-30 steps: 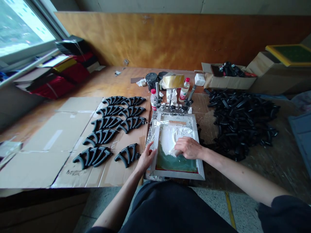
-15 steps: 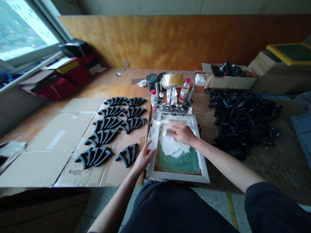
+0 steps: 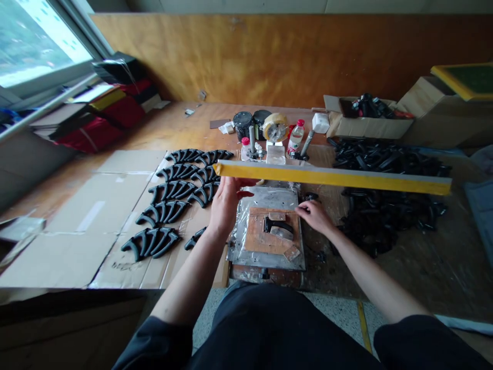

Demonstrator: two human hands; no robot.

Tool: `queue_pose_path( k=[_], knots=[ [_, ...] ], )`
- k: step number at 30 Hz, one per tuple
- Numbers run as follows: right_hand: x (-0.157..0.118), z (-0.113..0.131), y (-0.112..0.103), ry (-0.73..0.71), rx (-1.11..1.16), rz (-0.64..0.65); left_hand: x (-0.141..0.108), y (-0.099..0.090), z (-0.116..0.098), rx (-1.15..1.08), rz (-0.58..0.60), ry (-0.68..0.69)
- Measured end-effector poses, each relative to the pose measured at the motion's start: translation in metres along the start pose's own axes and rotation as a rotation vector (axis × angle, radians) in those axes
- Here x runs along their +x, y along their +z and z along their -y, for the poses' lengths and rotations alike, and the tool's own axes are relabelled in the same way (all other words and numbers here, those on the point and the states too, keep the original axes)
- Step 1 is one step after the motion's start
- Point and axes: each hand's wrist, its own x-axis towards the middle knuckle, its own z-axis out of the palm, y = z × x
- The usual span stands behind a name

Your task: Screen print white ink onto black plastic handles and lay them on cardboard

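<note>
The screen-printing frame (image 3: 335, 177) is tilted up and seen nearly edge-on, its yellow-taped edge across the middle. My left hand (image 3: 225, 203) is at its left end, fingers under the edge, holding it up. Below lies a metal base plate (image 3: 241, 246) with a wooden board (image 3: 256, 239) on it. A curved black plastic part (image 3: 281, 224) sits on a small fixture on the board. My right hand (image 3: 318, 217) is closed in a pinch by the board's right edge; anything between the fingertips is too small to make out.
Rows of black curved parts (image 3: 156, 244) lie on cardboard (image 3: 69, 252) at left. A heap of black parts (image 3: 385, 221) is at right. Behind stand black jars (image 3: 242, 126), a tape roll (image 3: 275, 127), a red-capped bottle (image 3: 296, 137) and a carton (image 3: 370, 128).
The frame has swung up from lying flat, uncovering the plate and the black part. My left hand rose with it. My right hand left the squeegee in the white ink and moved right and down.
</note>
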Motion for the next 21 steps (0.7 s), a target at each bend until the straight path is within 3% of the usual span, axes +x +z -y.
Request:
queue_pose_path(
  k=[2, 4, 7, 10, 16, 19, 21],
  knots=[
    [-0.020, 0.015, 0.035, -0.109, -0.133, 0.061, -0.010, 0.002, 0.017, -0.018, -0.053, -0.050],
    [-0.030, 0.029, 0.055, -0.157, -0.270, 0.090, -0.033, 0.002, 0.043, 0.004, -0.033, -0.220],
    [-0.030, 0.040, 0.059, -0.132, -0.366, 0.135, -0.075, 0.000, 0.084, 0.071, 0.159, -0.609],
    [-0.026, 0.047, 0.054, -0.138, -0.438, 0.186, -0.105, 0.004, 0.113, 0.050, 0.274, -0.840],
    [-0.044, 0.076, 0.057, -0.092, -0.453, 0.105, -0.110, 0.027, 0.126, -0.114, 0.170, -0.920],
    [-0.062, 0.090, 0.058, -0.243, -0.337, 0.092, -0.103, 0.032, 0.133, -0.107, 0.111, -0.871],
    [-0.065, 0.083, 0.053, -0.395, -0.174, 0.123, -0.098, 0.026, 0.142, -0.016, 0.019, -0.833]
  ],
)
